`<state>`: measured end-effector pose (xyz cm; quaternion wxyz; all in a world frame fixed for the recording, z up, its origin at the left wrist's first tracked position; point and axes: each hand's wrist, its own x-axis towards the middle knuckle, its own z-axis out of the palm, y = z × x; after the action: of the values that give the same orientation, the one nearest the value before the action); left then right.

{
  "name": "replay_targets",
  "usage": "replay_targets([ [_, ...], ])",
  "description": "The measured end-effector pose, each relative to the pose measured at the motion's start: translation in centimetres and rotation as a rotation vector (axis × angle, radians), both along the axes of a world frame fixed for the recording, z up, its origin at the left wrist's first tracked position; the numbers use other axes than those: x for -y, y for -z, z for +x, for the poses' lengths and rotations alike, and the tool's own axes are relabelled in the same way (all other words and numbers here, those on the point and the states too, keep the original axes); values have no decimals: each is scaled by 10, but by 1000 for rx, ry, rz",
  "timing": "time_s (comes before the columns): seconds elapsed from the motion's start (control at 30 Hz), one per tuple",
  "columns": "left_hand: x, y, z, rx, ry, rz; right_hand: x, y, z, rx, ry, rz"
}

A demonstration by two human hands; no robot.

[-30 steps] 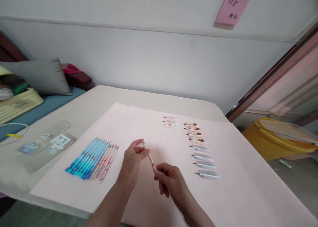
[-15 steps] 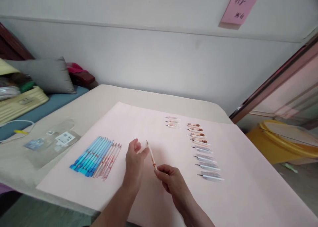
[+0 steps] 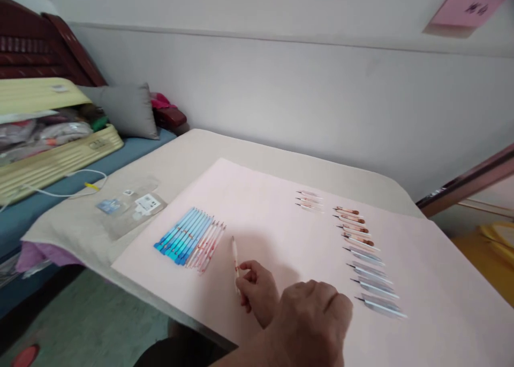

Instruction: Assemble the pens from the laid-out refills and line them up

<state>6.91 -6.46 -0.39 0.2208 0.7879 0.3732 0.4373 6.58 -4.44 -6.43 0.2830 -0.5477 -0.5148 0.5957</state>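
My right hand [image 3: 257, 295] is closed on a clear pen with red marks [image 3: 235, 260]. It holds the pen low over the pink sheet [image 3: 281, 217], tip pointing away, just right of a row of pens [image 3: 188, 238]. That row has several blue pens and a few clear red-marked ones. My left hand [image 3: 313, 324] is closer to the camera and shows its back. Its fingers are folded out of sight and it covers my right wrist.
On the right of the sheet lie a column of small brown and grey pen parts [image 3: 361, 249] and three tiny pieces [image 3: 309, 200]. An empty clear packet [image 3: 128, 206] lies on the beige table [image 3: 193, 153]. A bed with a yellow case [image 3: 52, 158] and a grey pillow [image 3: 128, 110] stands to the left.
The view has swung left. My right hand has carried the pen down and left toward the row. My left hand has let go of the pen and come up near the camera.
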Motion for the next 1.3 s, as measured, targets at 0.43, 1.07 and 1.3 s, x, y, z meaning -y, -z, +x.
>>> replay_targets([
  [0.43, -2, -6, 1, -348, -193, 536, -3, 16, -48, 64, 2, 236],
  [1.07, 3, -7, 6, -326, -180, 527, 4, 2, -42, 586, -366, 727],
  [1.3, -2, -4, 1, -366, -119, 473, 7, 0, -40, 611, -401, 722],
])
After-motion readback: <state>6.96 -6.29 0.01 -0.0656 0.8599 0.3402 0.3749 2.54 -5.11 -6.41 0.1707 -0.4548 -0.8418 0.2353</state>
